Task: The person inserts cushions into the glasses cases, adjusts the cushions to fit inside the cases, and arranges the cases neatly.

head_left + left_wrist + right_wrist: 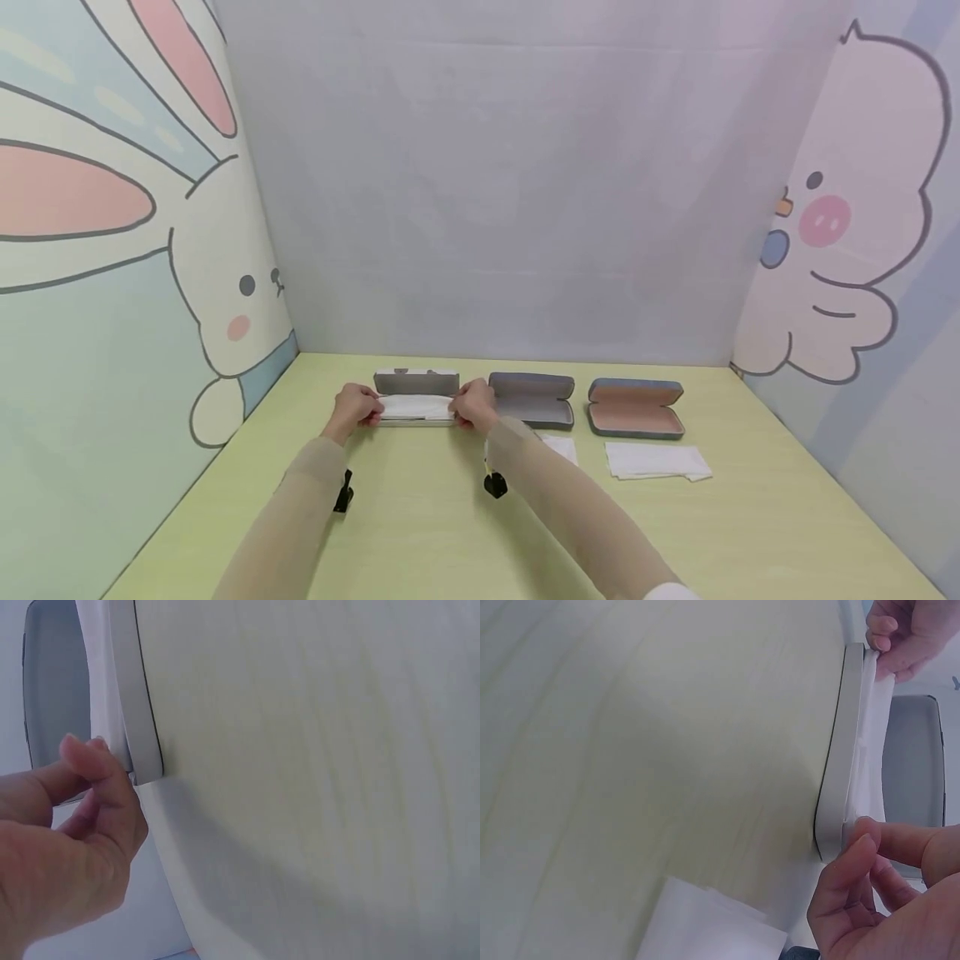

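Observation:
A folded white cloth (415,406) lies across the lower half of an open glasses case (416,383) with a grey inside, at the left of the row. My left hand (357,406) pinches the cloth's left end at the case's corner. At the opposite end, my right hand (474,403) pinches the cloth between thumb and finger. In the right wrist view the cloth (870,742) stretches between both hands along the pale case wall (840,750). The left wrist view shows the left fingertips (86,757) at the case's end; part of their contact is hidden.
Right of my hands stand two more open glasses cases, one grey inside (531,408) and one pink inside (636,417). A folded white cloth (656,460) lies before the pink one; another cloth (561,447) is partly behind my right sleeve. Printed walls edge the table (420,517).

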Available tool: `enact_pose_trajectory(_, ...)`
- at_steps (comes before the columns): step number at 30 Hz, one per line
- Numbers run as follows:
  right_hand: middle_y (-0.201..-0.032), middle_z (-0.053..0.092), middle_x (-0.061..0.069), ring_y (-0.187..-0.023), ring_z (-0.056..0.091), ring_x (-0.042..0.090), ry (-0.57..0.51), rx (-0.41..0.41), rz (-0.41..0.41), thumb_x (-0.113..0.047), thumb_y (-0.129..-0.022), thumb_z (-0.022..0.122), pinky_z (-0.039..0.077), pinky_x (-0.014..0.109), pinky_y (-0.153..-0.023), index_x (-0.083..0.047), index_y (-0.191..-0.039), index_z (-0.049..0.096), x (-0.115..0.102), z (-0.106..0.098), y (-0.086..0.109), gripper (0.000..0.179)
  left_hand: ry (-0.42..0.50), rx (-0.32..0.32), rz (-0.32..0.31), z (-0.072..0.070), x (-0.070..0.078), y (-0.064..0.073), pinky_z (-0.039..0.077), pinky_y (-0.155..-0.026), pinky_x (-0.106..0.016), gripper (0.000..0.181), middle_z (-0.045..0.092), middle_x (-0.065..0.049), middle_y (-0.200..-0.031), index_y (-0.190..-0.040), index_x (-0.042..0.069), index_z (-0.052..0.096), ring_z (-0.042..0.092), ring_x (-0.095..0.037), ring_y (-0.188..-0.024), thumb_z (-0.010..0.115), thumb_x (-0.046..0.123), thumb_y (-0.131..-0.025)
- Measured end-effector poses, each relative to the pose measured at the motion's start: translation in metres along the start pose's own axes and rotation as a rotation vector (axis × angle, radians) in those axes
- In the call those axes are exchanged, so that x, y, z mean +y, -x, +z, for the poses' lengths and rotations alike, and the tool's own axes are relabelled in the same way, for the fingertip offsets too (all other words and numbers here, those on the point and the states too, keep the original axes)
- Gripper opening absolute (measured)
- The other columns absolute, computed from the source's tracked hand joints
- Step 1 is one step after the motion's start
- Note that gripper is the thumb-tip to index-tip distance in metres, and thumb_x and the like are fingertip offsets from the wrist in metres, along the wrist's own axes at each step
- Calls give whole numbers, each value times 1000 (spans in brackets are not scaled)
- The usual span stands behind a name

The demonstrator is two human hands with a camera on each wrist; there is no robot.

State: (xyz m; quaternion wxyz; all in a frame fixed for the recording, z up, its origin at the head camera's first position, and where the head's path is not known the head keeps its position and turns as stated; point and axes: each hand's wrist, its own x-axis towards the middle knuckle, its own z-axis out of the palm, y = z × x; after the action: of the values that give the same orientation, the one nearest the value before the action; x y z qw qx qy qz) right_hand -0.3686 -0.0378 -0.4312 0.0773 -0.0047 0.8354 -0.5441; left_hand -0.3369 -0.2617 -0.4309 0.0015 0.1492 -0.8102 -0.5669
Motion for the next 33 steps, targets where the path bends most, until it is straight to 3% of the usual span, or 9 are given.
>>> enact_pose_trajectory(9, -64, 68, 15, -37, 50, 11, 80, 35, -45, 0, -80, 68, 42, 23, -34, -1, -82, 64, 5, -4, -1, 4, -31, 13, 48, 5, -4, -5, 48, -46, -18, 19, 56, -3, -60, -100, -13, 59, 51, -6, -47, 60, -6, -83)
enact_pose_trajectory(11, -60, 63, 12, -37, 49, 11, 116, 37, -74, -3, -82, 67, 42, 22, -34, 0, -90, 62, 6, -5, 1, 10, -61, 33, 68, 3, -3, -2, 48, -47, -18, 19, 55, -3, -63, -100, -12, 59, 50, -7, -49, 60, -1, -84)
enact_pose_trajectory(15, -58, 52, 4, -38, 46, 13, 178, 8, -151, -13, -87, 66, 42, 22, -36, 0, -120, 52, 5, -7, 4, 38, -165, 110, 94, 0, 2, 5, 48, -51, -20, 24, 56, -11, -83, -106, -7, 56, 52, -12, -63, 55, 10, -89)
enact_pose_trajectory(19, -69, 58, 6, -42, 46, 14, 203, -39, -224, -17, -88, 66, 42, 24, -43, -6, -143, 34, 4, -9, 8, 64, -241, 154, 102, -4, 6, 10, 45, -56, -23, 33, 55, -23, -109, -118, -4, 50, 55, -20, -75, 50, 20, -95)
enact_pose_trajectory(22, -78, 61, 8, -51, 48, 12, 218, -79, -266, -16, -86, 69, 42, 25, -51, -9, -150, 24, 4, -11, 12, 78, -231, 89, 112, -6, 6, 13, 54, -70, -33, 45, 48, -29, -130, -133, -4, 41, 60, -34, -96, 47, 24, -99)
enact_pose_trajectory(24, -80, 63, 8, -59, 52, 13, 227, -102, -292, -15, -85, 72, 44, 26, -56, -9, -151, 20, 5, -12, 14, 84, -213, 23, 117, -7, 6, 15, 55, -85, -42, 52, 38, -31, -142, -140, -5, 33, 53, -42, -116, 45, 26, -100)
enact_pose_trajectory(26, -81, 63, 8, -65, 56, 14, 230, -121, -300, -14, -85, 73, 46, 25, -57, -9, -152, 18, 5, -11, 16, 87, -179, -40, 112, -6, 6, 16, 48, -100, -51, 57, 29, -32, -148, -144, -6, 27, 40, -46, -131, 42, 28, -102)
enact_pose_trajectory(33, -94, 64, 12, -76, 59, 17, 213, -122, -292, -14, -83, 74, 47, 26, -60, -10, -152, 19, 5, -9, 18, 87, -114, -119, 88, -3, 6, 14, 40, -109, -52, 64, 23, -31, -152, -148, -8, 20, 33, -45, -138, 38, 35, -103)
